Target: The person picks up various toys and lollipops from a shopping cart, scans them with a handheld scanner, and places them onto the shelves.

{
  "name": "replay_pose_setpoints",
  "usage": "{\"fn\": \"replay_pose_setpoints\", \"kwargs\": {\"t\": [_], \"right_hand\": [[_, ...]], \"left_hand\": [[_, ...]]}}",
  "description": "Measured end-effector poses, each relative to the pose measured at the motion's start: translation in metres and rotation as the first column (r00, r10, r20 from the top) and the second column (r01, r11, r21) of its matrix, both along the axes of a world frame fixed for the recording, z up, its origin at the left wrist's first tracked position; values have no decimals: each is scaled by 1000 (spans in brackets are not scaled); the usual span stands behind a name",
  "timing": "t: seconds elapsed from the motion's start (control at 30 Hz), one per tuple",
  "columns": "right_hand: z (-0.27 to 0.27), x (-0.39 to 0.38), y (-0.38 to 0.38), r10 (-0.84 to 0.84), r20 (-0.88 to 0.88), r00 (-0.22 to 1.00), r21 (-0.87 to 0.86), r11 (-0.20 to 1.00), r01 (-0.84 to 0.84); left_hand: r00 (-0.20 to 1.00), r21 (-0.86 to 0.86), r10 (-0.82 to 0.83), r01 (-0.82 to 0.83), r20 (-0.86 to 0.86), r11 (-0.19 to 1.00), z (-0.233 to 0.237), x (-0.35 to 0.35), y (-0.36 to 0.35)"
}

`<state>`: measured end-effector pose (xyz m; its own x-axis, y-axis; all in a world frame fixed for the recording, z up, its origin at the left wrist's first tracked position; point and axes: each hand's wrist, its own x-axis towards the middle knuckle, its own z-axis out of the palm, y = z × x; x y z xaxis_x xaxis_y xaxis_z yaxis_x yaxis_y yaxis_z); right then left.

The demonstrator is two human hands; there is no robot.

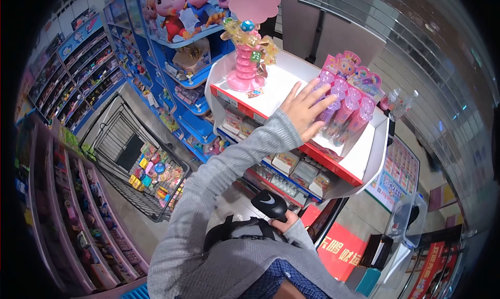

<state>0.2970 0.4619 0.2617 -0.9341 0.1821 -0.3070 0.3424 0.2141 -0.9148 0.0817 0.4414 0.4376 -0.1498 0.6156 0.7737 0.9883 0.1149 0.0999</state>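
My left hand (303, 111) is over the white display shelf (284, 83), palm down with its fingers spread and nothing held. Its fingertips are beside several pink and purple tubes (348, 107) with clear patterned tops, standing in a display box with a cartoon header card (346, 65). Whether the fingers touch the nearest purple tube cannot be made out. Low in front of my body, my right hand (285, 222) is closed around the handle of a black handheld scanner (269, 203). A pink stand (246, 70) hung with small colourful items is on the shelf's left part.
A black shopping cart (117, 158) with colourful goods stands at the left, near pink shelving (78, 221). Blue shelves (190, 80) rise behind it. Boxed goods (285, 162) fill the lower shelf. A red mat (341, 249) and a clear bin (409, 221) are at the lower right.
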Motion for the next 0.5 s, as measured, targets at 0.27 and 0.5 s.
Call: {"fn": "replay_pose_setpoints", "kwargs": {"t": [0.27, 0.5], "right_hand": [[-17, 6, 9, -98, 85, 992, -210, 971, 114], [-30, -4, 22, -96, 32, 995, -476, 874, 99]], "left_hand": [[873, 4, 191, -216, 448, 976, -127, -1, -108], [-1, -630, 654, -266, 757, 729, -364, 85, -261]]}}
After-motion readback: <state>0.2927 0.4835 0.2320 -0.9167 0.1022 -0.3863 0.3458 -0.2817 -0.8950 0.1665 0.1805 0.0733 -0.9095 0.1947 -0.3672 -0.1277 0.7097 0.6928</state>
